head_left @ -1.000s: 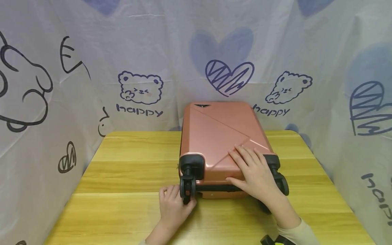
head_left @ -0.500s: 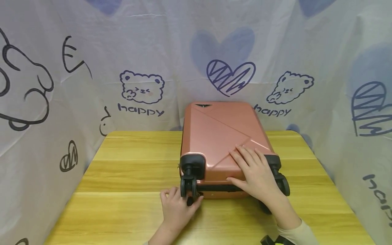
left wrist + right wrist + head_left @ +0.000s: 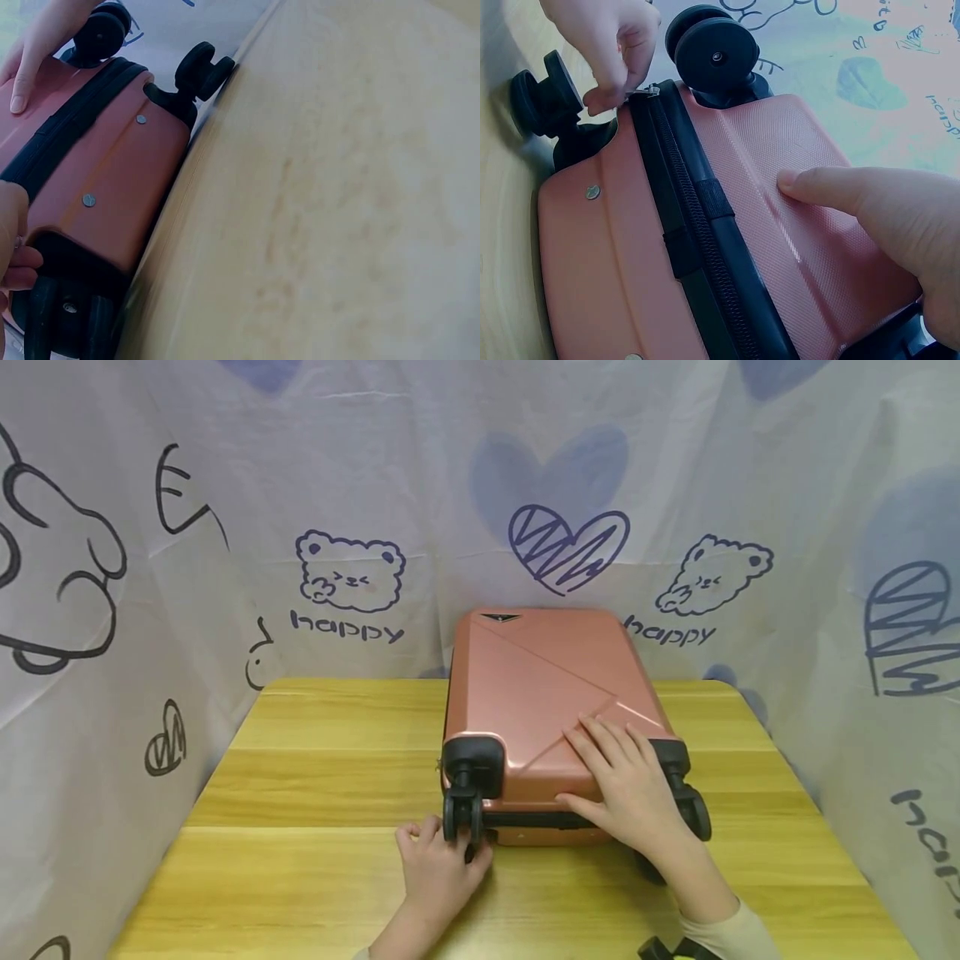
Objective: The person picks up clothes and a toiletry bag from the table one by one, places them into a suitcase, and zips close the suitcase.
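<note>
A pink hard-shell suitcase (image 3: 555,677) lies flat on the table, its wheeled end toward me. In the right wrist view, my left hand (image 3: 619,45) pinches a metal zipper pull (image 3: 643,92) between thumb and finger. That pull sits at the end of the black zipper (image 3: 679,165), between two wheels. From the head view, the left hand (image 3: 442,868) is partly behind the near-left wheel (image 3: 462,814). My right hand (image 3: 630,793) rests on the shell's near-right corner, fingers extended over the top and thumb on the end face.
A wooden table (image 3: 322,777) carries the suitcase. White printed cloth (image 3: 345,460) hangs behind and along both sides. A black and yellow object (image 3: 678,950) shows at the bottom edge, near the right sleeve (image 3: 731,935). Black wheels (image 3: 690,810) stick out at the suitcase's right corner.
My left hand has shifted a little to the right at the near-left wheel, and its thumb has moved slightly. The right hand and the suitcase stay in place.
</note>
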Demonstrator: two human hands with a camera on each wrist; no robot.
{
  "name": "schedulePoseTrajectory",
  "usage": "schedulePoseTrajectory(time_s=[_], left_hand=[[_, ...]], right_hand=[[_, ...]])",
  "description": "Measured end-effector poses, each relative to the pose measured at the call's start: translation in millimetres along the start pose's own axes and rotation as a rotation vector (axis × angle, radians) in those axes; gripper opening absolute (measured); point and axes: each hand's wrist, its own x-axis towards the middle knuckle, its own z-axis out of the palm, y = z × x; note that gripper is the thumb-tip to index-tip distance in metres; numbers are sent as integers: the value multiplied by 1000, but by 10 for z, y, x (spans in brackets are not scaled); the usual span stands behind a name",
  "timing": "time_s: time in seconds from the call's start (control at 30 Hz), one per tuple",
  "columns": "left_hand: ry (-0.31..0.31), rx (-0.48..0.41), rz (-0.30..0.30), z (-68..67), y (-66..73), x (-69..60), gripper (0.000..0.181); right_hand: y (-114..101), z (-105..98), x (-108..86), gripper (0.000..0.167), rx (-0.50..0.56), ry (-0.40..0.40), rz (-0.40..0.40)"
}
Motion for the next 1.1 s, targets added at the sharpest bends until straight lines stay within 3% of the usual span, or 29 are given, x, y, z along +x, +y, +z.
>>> schedulePoseTrajectory(time_s=[0.1, 0.2, 0.33, 0.43, 0.63, 0.93, 1.1], left_hand=[[-20, -14, 22, -27, -11, -12, 18], [-37, -26, 55, -44, -37, -30, 27], [-42, -42, 89, -62, -113, -54, 42], [-36, -69, 99, -79, -186, -65, 39], [-48, -118, 111, -127, -285, -42, 21], [-85, -132, 146, -135, -349, -12, 34], [-80, -163, 167, -139, -368, 6, 27]], right_hand=[[3, 6, -2, 87, 1, 5, -3], [5, -3, -7, 87, -9, -2, 0], [-43, -47, -5, 88, -32, -50, 26], [-134, -71, 43, 86, -55, -80, 21], [-375, 10, 309, 84, -73, -76, -100], [-659, 158, 754, 87, -95, -125, -206], [-768, 158, 951, 84, -49, -193, -268]])
